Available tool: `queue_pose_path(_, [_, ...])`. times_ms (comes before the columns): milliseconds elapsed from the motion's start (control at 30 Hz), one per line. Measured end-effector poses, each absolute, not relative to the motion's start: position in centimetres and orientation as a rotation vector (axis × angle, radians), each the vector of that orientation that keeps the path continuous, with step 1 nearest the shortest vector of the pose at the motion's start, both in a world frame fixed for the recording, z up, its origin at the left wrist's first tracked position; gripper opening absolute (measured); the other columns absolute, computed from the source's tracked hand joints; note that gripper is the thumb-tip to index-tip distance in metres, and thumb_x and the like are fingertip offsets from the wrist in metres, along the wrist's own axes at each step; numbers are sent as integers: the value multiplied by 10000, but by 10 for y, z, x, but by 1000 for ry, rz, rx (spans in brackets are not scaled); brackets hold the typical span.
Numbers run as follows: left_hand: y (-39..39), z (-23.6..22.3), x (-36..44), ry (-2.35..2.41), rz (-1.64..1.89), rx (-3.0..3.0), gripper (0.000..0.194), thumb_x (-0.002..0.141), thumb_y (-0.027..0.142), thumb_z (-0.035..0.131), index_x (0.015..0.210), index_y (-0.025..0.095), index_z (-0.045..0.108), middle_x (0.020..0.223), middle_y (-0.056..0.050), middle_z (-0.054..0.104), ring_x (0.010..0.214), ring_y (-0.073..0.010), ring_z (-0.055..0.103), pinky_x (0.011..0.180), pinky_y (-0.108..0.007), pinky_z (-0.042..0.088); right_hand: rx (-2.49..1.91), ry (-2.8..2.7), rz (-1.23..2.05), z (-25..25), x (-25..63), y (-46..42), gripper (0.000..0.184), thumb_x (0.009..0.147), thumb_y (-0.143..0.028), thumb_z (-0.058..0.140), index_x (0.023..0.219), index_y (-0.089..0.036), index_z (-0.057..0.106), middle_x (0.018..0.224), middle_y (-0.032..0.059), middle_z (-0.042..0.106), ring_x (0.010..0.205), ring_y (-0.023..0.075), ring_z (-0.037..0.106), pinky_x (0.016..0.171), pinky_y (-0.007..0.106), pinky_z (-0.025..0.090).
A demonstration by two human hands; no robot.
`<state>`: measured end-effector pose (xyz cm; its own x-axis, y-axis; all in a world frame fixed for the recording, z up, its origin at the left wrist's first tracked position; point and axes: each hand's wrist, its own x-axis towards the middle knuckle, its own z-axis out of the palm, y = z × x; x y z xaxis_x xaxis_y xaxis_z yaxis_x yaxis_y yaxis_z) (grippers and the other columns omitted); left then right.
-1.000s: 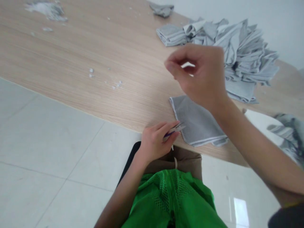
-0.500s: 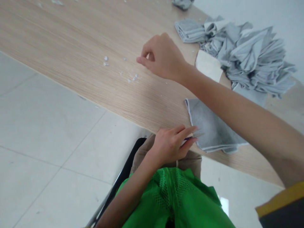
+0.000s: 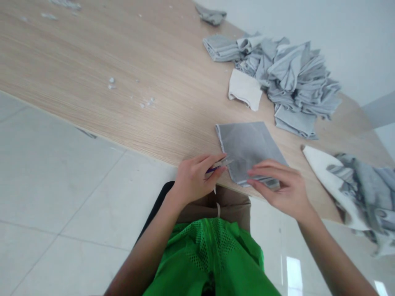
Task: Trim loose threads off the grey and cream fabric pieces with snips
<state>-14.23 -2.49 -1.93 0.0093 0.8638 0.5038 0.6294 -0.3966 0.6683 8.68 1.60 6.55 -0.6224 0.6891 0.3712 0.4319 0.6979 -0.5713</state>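
Note:
A folded grey cloth (image 3: 247, 142) with a stitched white edge lies flat near the table's front edge. My left hand (image 3: 197, 176), at its left corner, is closed around small purple-handled thread snips (image 3: 219, 164). Their metal tips point right, over the cloth's edge. Above the cloth's near right side is my right hand (image 3: 280, 185), its thumb and fingers curved and slightly apart. I see nothing between them; whether the fingertips touch the cloth I cannot tell.
Behind lies a heap of grey cloths (image 3: 296, 78), with a white cloth piece (image 3: 245, 88) in front. More grey and white cloths (image 3: 367, 189) hang over the table edge at right. Bits of white lint (image 3: 148, 102) dot the wooden table (image 3: 92, 61).
My right hand has come back from above the lint on the left to the grey cloth, and its fingers have opened. My left hand keeps the snips. The view has shifted right.

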Motion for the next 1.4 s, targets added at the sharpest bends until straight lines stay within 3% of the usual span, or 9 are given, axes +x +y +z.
queue_pose_path(400, [-24,-18,-142,1528,1322,2031,318,957,329,616,1235,192,687,919,-48,757,765,-139,680,686,-237,504,-757,-2588,563,22,75,21,163,975,-221,595,1011,-208,754,995,85,696,943,215,658,806,369,575])
queue_pose_path(833, [-24,-21,-143,1509,1354,2045,326,952,324,634,1248,196,678,957,-39,761,820,-152,705,699,-245,520,-783,-2474,270,3,73,4,183,910,-40,573,1008,-161,669,951,114,709,865,228,643,787,389,561])
queue_pose_path(1133, [-24,-22,-143,1535,1344,2071,340,957,334,626,1265,197,673,926,-37,763,744,-138,682,644,-241,488,-1189,-2126,632,15,69,0,143,915,-134,600,813,-185,685,820,46,735,753,169,679,709,291,531])
queue_pose_path(1400, [-25,-22,-144,1515,1357,2065,334,954,321,632,1255,184,678,897,-35,750,743,-133,678,647,-235,494,-1319,-1870,999,24,74,8,176,913,-268,640,771,-183,700,704,11,704,651,135,639,621,238,498])
